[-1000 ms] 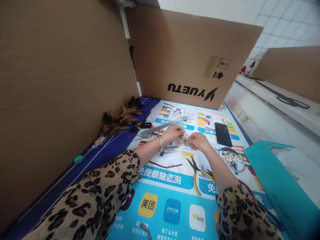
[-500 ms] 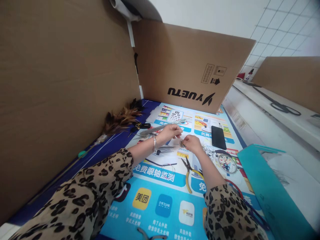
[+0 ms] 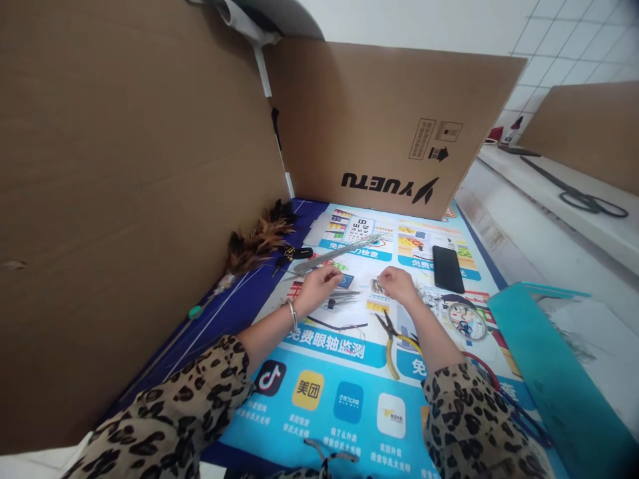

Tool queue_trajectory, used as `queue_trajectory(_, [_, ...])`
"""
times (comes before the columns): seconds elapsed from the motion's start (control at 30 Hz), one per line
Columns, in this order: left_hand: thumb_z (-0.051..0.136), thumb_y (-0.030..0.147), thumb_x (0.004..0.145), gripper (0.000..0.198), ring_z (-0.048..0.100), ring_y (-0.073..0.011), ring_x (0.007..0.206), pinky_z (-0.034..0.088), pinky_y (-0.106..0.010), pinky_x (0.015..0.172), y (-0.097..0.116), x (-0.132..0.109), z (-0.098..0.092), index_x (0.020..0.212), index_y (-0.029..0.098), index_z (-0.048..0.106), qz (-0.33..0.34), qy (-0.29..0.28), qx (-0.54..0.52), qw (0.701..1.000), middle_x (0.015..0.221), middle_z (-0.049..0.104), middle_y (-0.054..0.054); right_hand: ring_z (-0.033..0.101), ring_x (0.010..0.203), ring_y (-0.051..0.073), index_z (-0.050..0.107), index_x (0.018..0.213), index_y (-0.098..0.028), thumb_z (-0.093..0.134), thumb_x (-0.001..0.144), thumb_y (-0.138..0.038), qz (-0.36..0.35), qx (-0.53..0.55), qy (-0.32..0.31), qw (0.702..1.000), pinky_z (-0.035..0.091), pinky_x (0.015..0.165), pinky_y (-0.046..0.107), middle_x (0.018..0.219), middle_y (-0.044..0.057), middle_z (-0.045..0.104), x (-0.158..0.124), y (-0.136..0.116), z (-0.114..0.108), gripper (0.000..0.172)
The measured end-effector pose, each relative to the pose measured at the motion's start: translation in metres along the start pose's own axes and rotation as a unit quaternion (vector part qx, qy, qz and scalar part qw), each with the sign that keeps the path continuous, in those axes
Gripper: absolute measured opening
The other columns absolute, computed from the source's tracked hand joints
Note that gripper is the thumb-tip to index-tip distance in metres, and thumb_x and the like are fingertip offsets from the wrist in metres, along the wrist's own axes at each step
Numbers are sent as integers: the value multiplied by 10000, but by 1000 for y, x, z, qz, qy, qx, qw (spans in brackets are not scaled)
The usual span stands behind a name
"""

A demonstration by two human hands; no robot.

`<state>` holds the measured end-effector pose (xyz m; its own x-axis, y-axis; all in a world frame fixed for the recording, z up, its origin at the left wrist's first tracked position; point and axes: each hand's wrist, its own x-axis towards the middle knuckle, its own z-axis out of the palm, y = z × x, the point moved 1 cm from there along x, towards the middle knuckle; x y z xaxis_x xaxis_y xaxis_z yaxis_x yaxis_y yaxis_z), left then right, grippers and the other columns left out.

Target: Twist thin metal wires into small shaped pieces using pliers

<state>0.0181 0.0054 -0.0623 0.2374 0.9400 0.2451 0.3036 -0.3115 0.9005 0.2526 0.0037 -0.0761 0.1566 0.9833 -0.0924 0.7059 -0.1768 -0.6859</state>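
small metal piece point(image 3: 376, 286) sits just left of right hand point(image 3: 398, 284), pinched in its fingertips, long axis unclear. left hand point(image 3: 319, 291) apart, farther left, fingers curled, can't tell contents. rod bundle point(image 3: 342, 251) beyond.

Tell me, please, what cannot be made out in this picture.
Head view, metal pieces in the right hand: too small to count.
Head view, left hand: blur hides whether it holds something thin.
Head view, yellow-handled pliers: right forearm hides one handle's end.
Head view, grey object: cut off by the bottom edge.
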Motion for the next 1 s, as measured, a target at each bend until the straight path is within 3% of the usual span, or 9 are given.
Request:
queue_trajectory(0.2, [533,344,767,212,502,-207,921,371,-320,841,0,-4,-5,903,212,629,121,-71,177,974,911,596,-63,530,418,95,590,764,-206,497,742,-399,8,8,-1,1000,350,415,193,575,-27,611,-2,-2,0,215])
queue_trajectory(0.4, [637,521,630,611,435,-277,1043,319,-384,906,1,-12,-2,1140,201,536,165,-144,274,937,1118,530,-104,533,423,98,584,757,-201,483,745,-428,10,10,-2,1000,357,414,192,571,-23,605,-2,-3,0,248])
queue_trajectory(0.67, [504,366,806,233,499,-219,901,349,-338,811,-5,-9,-1,935,218,630,171,-144,323,920,890,591,-74,532,419,94,585,769,-203,466,753,-424,13,13,0,1000,370,436,194,570,-26,606,5,2,5,251])
queue_trajectory(1.0, [441,249,850,193,492,-191,857,344,-322,765,-10,-7,0,827,188,622,173,-115,357,910,817,590,-56,555,444,90,578,789,-193,460,768,-424,13,31,-22,999,370,408,174,606,-19,607,6,5,5,261])
